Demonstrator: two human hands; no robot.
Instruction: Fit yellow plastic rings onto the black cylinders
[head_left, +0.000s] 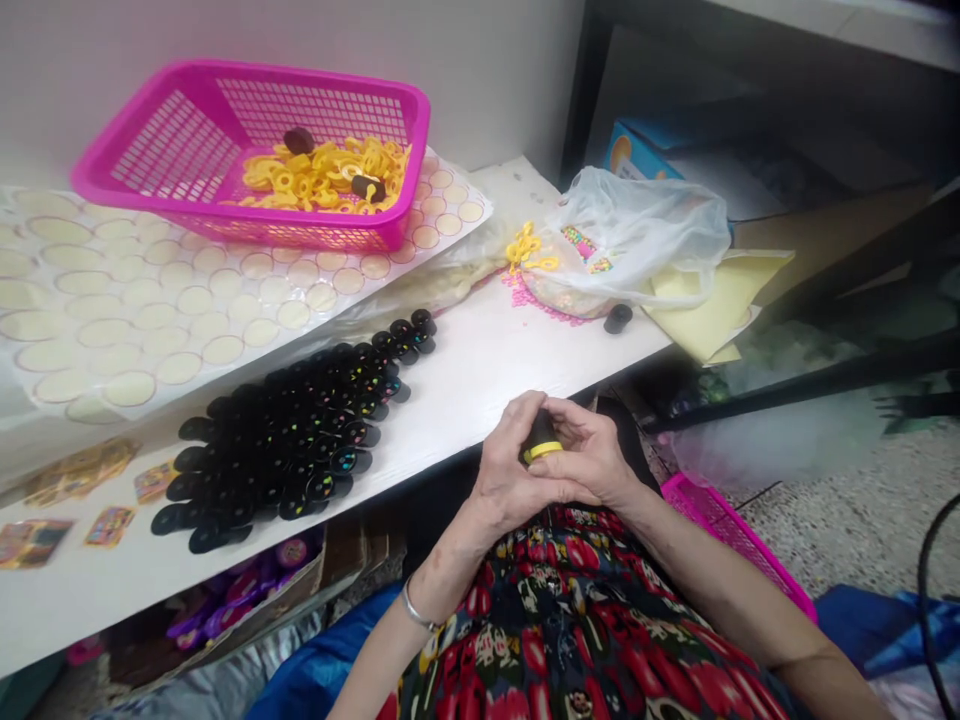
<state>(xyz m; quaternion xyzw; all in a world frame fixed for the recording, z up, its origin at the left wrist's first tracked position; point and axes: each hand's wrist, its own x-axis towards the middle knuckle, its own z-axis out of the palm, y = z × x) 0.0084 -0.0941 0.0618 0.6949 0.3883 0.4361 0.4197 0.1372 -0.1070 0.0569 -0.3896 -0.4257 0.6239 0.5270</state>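
Note:
Close to my lap, at the table's front edge, a small black cylinder with a yellow ring (545, 449) sits between both hands. My left hand (501, 468) is wrapped round its left side. My right hand (594, 458) closes on it from the other side, and the fingers partly hide it. Left of the hands, many black cylindrical pieces with coloured specks (285, 430) stand packed together on the white table (465, 370). A single black piece (618, 319) lies farther back on the right.
Behind the black pieces, a pink basket (247, 70) holds yellow ring-shaped parts (322, 175) on a sheet of round stickers (172, 367). A clear plastic bag (645, 225) with small colourful beads lies at back right, beside yellow paper (709, 310). Another pink basket (739, 540) stands below, to the right.

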